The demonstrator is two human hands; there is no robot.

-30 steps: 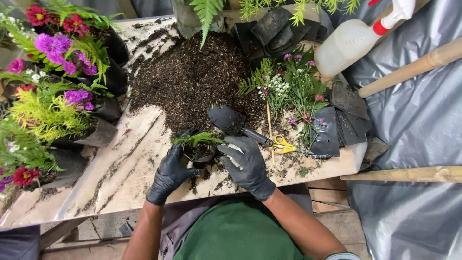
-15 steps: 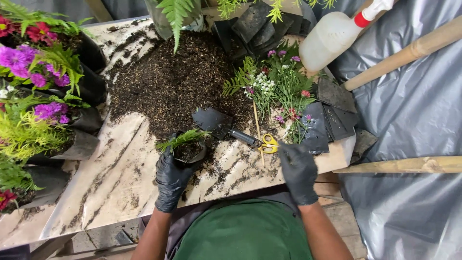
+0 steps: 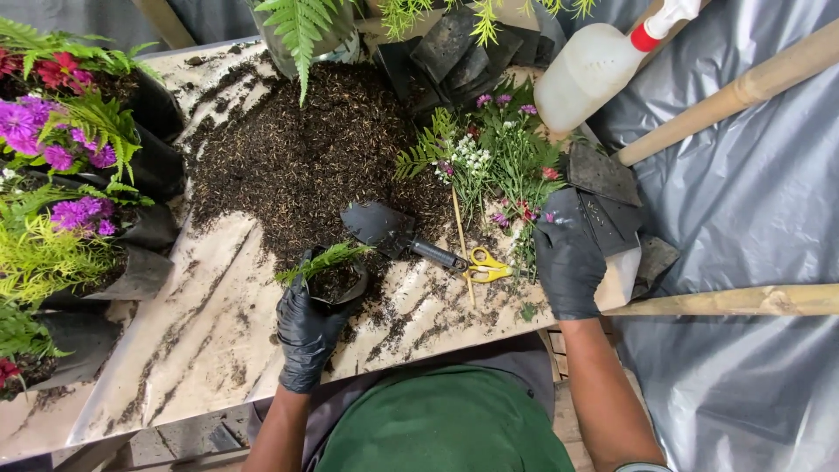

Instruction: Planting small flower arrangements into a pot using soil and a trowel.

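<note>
The small black pot, soft plastic with a feathery green seedling, sits on your marbled tabletop below the loose, crumbly soil heap. Your left hand fingers wrap it. Your right hand, fingers spread, presses flat black bags beside the trowel and yellow scissors.

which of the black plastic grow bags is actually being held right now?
The small black plastic grow bag with a green fern sprig, gripped by the black-gloved left hand near the table's front edge. The flower-filled bags at far left and the empty stack sit untouched.
</note>
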